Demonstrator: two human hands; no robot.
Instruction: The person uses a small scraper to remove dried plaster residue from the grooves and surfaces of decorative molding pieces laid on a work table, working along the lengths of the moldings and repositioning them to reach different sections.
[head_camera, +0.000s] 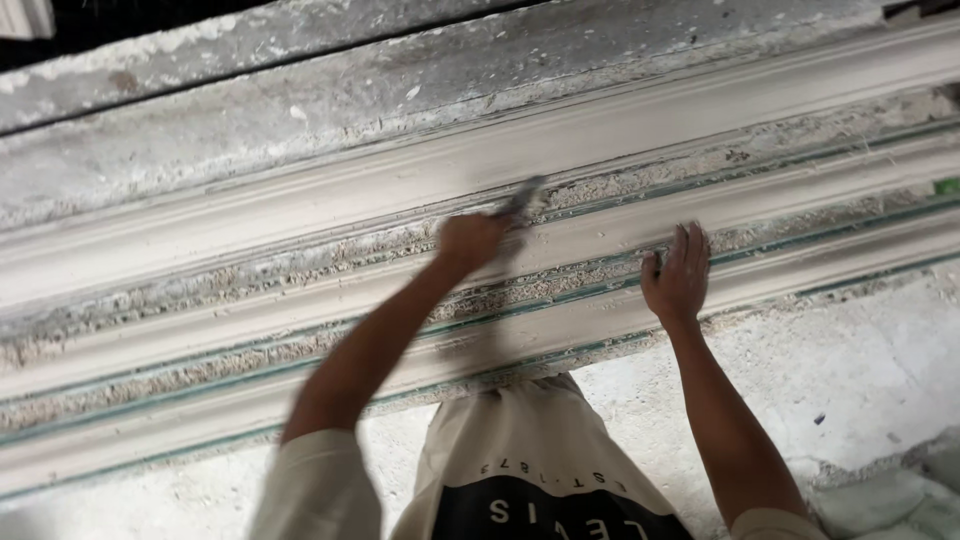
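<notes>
Several long pale plaster moulding strips (600, 130) lie side by side, running from lower left to upper right, with rough crumbly bands (250, 270) between them. My left hand (468, 243) is closed around a small metal scraping tool (525, 198), whose blurred tip touches a moulding near the middle. To the right, my right hand (680, 275) rests flat, fingers together, on a nearer strip. My pale sleeves and shirt front (520, 450) fill the bottom centre.
A rough, plaster-spattered concrete surface (850, 370) lies on the near side of the mouldings at lower right. Beyond them runs a grey dusty ledge (200, 130), with a dark gap (120, 20) at top left.
</notes>
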